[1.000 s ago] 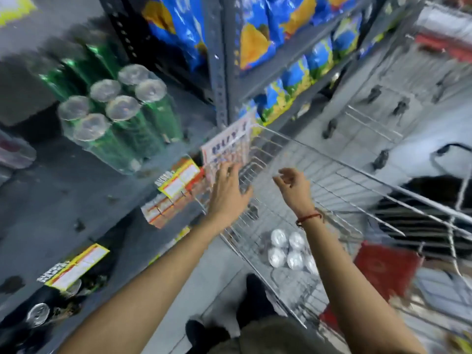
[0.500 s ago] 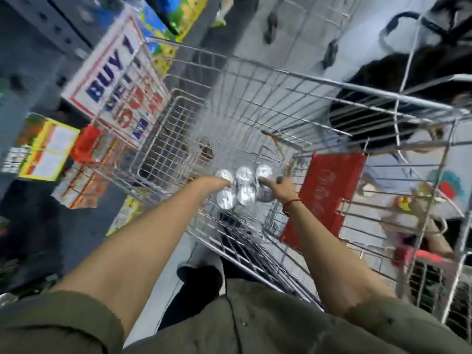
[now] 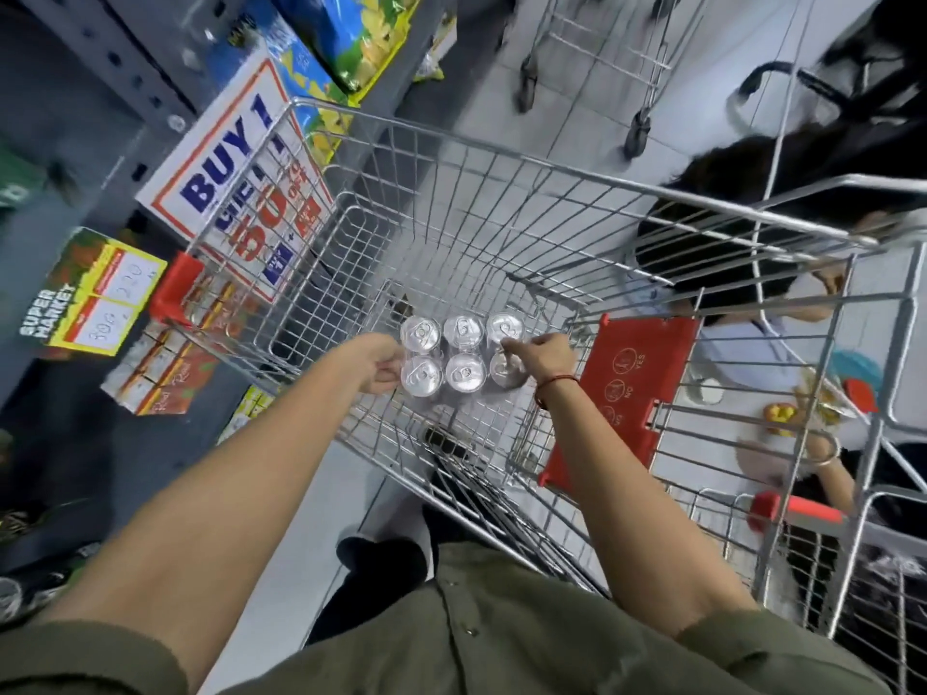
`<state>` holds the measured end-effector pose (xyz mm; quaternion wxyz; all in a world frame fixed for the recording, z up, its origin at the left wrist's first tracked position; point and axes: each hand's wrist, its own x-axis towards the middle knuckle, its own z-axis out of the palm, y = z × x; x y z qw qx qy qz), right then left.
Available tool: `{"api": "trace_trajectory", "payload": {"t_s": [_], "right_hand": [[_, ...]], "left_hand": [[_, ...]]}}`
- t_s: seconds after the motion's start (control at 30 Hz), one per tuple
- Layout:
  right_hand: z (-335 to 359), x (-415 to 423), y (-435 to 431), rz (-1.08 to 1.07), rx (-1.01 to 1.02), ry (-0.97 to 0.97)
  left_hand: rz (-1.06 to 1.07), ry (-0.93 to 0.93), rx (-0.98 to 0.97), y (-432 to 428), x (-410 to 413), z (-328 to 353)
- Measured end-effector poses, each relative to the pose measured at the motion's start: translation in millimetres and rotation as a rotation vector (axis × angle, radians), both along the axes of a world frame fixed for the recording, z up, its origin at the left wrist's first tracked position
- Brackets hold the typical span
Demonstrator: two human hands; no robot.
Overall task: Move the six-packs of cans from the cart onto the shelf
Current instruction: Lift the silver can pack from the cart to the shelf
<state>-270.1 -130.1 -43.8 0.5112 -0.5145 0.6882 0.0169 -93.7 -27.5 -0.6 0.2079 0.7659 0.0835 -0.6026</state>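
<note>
Both hands (image 3: 381,366) (image 3: 544,358) grasping six-pack (image 3: 464,356) in cart (image 3: 501,158), promo sign (image 3: 236,178) alongside

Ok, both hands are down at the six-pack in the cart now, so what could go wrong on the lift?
The left hand and right hand touch only the ends of the six-pack; a shallow grip could let it sag or slip. It sits deep in the cart, so the wire walls may snag it or the forearms on the way up. The BUY 1 sign on the shelf side could get knocked.
</note>
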Motion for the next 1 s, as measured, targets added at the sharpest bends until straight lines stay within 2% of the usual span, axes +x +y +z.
{"api": "trace_trajectory", "payload": {"t_s": [0.17,0.27,0.5,0.67,0.77,1.0], "right_hand": [[57,22,-4,0.003,-0.149,-0.112],[102,43,-3,0.034,-0.228,-0.178],[203,104,19,0.088,-0.333,-0.5],[267,149,67,0.257,-0.315,-0.719],[296,174,107,0.394,-0.221,-0.833],[319,246,212,0.716,-0.062,-0.927]], "left_hand": [[0.103,-0.065,-0.174,13,29,58],[0.185,-0.172,-0.286,26,47,95],[0.381,-0.383,-0.588,88,92,189],[0.502,-0.548,-0.692,169,108,253],[0.614,-0.647,-0.722,226,116,278],[0.883,-0.839,-0.663,353,125,304]]}}
